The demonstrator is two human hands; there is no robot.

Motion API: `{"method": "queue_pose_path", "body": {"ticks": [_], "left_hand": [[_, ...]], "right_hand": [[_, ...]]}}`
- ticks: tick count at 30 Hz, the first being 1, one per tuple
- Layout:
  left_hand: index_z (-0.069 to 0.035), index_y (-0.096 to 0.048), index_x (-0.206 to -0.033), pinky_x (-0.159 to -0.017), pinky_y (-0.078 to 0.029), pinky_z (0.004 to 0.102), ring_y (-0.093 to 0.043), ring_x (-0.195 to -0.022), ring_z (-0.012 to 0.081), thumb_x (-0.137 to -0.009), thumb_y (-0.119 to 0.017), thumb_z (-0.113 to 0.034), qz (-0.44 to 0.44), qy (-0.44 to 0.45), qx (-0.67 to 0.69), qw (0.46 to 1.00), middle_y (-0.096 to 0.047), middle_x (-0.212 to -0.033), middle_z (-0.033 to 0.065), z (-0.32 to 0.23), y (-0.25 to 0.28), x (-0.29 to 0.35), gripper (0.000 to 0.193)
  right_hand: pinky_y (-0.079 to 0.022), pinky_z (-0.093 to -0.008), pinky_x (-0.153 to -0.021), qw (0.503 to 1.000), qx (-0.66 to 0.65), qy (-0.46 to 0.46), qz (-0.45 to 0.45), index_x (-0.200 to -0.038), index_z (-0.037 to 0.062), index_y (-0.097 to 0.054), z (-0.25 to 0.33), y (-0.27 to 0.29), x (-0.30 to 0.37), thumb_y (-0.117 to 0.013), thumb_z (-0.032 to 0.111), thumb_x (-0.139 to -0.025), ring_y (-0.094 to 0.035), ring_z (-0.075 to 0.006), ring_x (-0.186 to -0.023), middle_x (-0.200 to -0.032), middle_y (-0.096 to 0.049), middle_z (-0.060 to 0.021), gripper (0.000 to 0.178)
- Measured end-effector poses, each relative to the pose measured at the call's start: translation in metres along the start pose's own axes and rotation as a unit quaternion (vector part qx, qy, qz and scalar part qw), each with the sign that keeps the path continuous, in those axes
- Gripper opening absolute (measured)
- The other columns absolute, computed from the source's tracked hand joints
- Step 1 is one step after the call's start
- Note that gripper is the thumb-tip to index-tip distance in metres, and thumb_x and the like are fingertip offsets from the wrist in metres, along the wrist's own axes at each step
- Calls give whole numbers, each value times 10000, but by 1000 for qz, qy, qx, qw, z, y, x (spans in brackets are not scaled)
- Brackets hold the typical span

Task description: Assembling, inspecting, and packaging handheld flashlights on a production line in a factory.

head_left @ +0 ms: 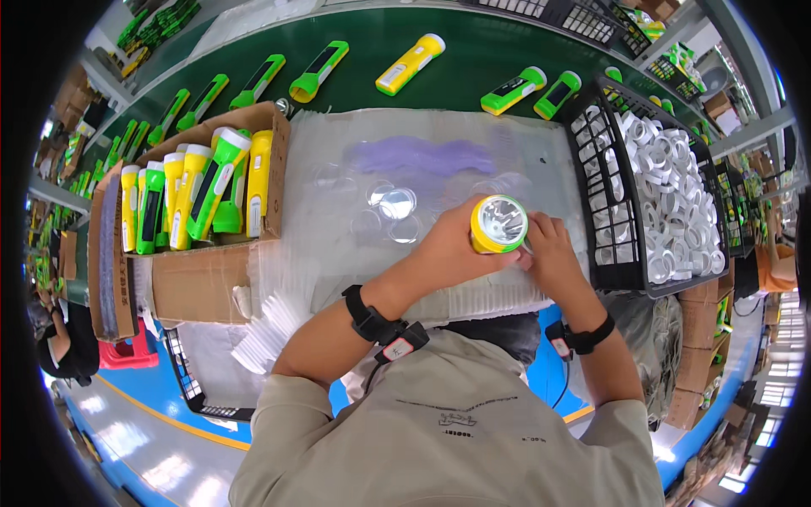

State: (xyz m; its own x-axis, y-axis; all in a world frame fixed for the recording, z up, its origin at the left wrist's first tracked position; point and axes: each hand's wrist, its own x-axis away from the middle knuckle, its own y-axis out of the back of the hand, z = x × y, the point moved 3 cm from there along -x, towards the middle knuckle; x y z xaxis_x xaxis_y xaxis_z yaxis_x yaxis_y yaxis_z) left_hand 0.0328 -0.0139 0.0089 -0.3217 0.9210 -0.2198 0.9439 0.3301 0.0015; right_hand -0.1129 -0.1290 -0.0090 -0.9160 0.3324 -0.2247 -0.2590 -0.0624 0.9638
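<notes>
My left hand (452, 242) is closed round a yellow and green flashlight (500, 225), whose shiny reflector end faces up. Close against its right side is my right hand (555, 258), fingers bent and pinched together. A small whitish bit shows at those fingertips, too hidden to name. Beyond my left hand, several transparent round lenses (394, 203) lie on the plastic-covered worktop (329, 253), near a purple smear. Each wrist wears a black strap with a small module.
A cardboard box (194, 253) of yellow and green flashlights stands at left. A black crate (629, 228) of white rings (667, 194) sits at right. Flashlights (411, 63) line the green belt (372, 93) behind. Another person (68, 338) is at far left.
</notes>
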Motion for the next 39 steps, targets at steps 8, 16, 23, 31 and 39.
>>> {"method": "queue_pose_path", "body": {"ticks": [8, 16, 23, 31, 39], "left_hand": [[-34, -517, -1052, -757, -491, 337, -631, -885, 260, -637, -745, -119, -16, -47, 10, 999, -629, -930, 129, 7, -3, 4, 480], [-50, -520, -1032, -748, -486, 383, -606, -863, 341, -600, -746, -143, -36, -73, -28, 996, -620, -925, 149, 7, -1, 3, 497], [-52, -533, -1027, -730, -491, 351, -628, -859, 301, -606, -823, -227, -24, -78, -42, 996, -636, -928, 127, 11, -7, 2, 541], [-43, -533, -1031, -711, -493, 365, -619, -849, 320, -621, -778, -174, -22, -170, -68, 983, -631, -909, 138, 16, -7, 2, 496], [-56, -563, -1009, -692, -499, 371, -617, -844, 323, -638, -742, -166, -20, -52, -86, 995, -630, -892, 139, 9, -10, -2, 426]], "right_hand": [[-454, -377, -826, 985, -61, -90, 132, -1221, 61, -473, -11, 26, -3, -660, 134, -738, -523, -345, -1006, -1101, -513, -178, 522], [-459, -340, -775, 986, -127, 38, 101, -1156, 28, -524, 86, 163, -70, -745, 144, -666, -567, -291, -920, -1052, -554, -141, 550], [-470, -396, -695, 986, -41, 71, 142, -1070, -5, -533, 105, 137, -73, -749, 172, -672, -574, -334, -825, -938, -551, -141, 487], [-481, -355, -767, 941, -26, 245, 233, -1154, 30, -515, 106, 128, -79, -675, 62, -709, -586, -310, -882, -1088, -533, -146, 474], [-488, -344, -768, 943, 76, -34, 321, -1119, 73, -539, 88, 120, -86, -651, 393, -735, -570, -308, -941, -1067, -557, -133, 512]]}}
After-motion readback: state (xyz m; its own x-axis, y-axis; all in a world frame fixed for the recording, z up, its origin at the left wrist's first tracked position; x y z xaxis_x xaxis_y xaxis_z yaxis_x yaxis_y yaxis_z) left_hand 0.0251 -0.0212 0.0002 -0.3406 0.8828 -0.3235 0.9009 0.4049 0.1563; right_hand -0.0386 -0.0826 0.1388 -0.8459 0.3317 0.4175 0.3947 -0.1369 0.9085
